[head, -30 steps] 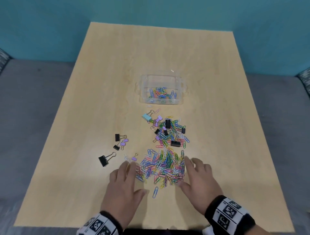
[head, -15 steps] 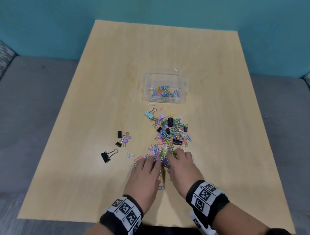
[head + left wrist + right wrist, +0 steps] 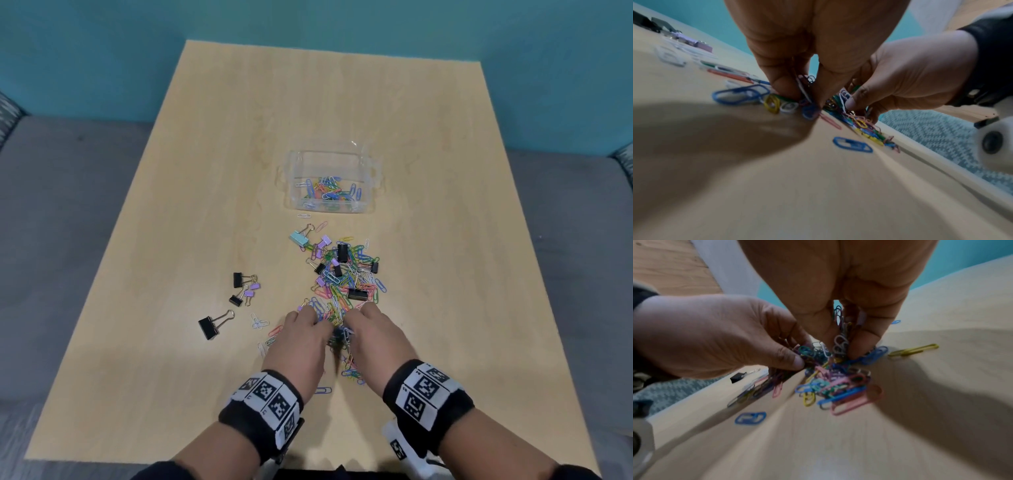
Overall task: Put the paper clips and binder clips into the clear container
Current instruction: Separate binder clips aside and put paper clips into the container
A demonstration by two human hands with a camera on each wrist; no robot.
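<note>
A heap of coloured paper clips (image 3: 346, 281) mixed with black, purple and teal binder clips lies on the wooden table (image 3: 445, 240), just in front of the clear container (image 3: 330, 161), which holds several paper clips. My left hand (image 3: 301, 329) and right hand (image 3: 370, 329) sit side by side at the near end of the heap, fingers curled down into it. In the left wrist view my left hand (image 3: 805, 97) pinches a bunch of clips. In the right wrist view my right hand (image 3: 842, 345) grips another bunch against the table.
To the left of the heap lie several loose binder clips: a large black one (image 3: 209, 327) and a small group of black and purple ones (image 3: 245, 287). A few stray paper clips (image 3: 322, 390) lie near my wrists. Grey cushions flank the table.
Both hands have come together from either side of the heap, raking clips inward and forward, and their fingers have curled from flat into a grasp on clips.
</note>
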